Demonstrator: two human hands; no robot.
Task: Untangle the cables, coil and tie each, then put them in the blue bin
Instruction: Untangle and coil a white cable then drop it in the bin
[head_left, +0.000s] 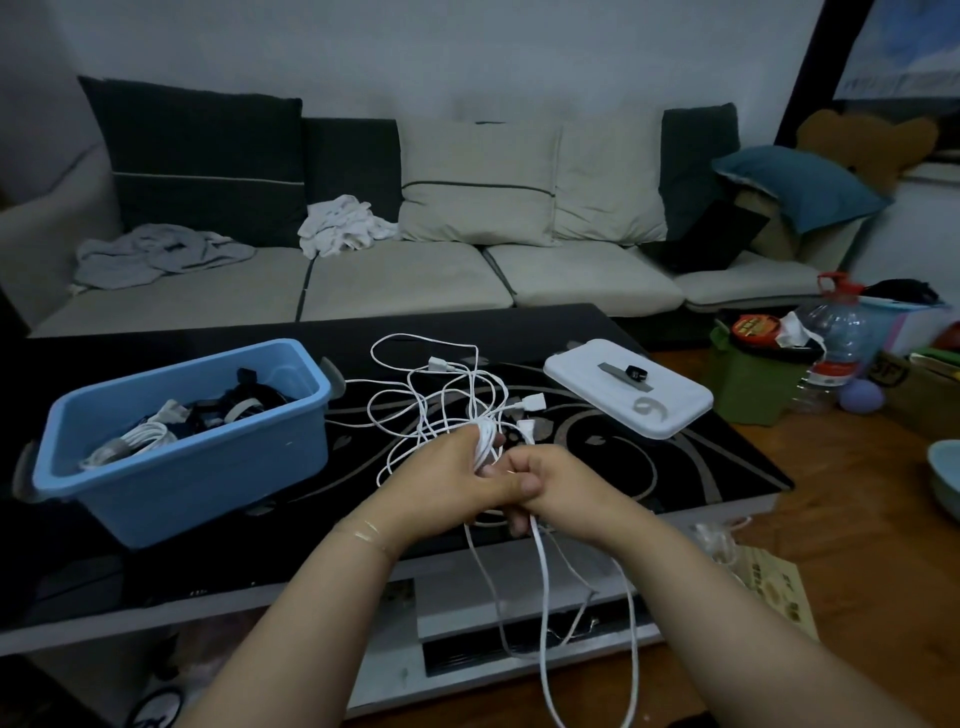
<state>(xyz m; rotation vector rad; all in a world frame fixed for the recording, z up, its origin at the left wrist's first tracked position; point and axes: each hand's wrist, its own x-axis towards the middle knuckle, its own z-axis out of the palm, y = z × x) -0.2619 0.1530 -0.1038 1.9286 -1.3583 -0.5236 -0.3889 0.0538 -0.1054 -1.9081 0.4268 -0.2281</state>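
A tangle of white cables (441, 395) lies on the black glass table (675, 457), right of the blue bin (208, 457). The bin holds coiled white and black cables (156, 431). My left hand (457, 478) grips a small coil of white cable (485, 441) over the table's front part. My right hand (545, 488) is pressed against the left hand and pinches a white cable that hangs down past the table's front edge (543, 597). White plugs (532, 402) lie just beyond my hands.
A white bin lid (670, 410) lies at the table's right with a grey strap (621, 374), a small black piece and a curled tie (652, 408) on it. A sofa (415, 280) stands behind. Boxes and a water bottle (831, 338) crowd the floor at right.
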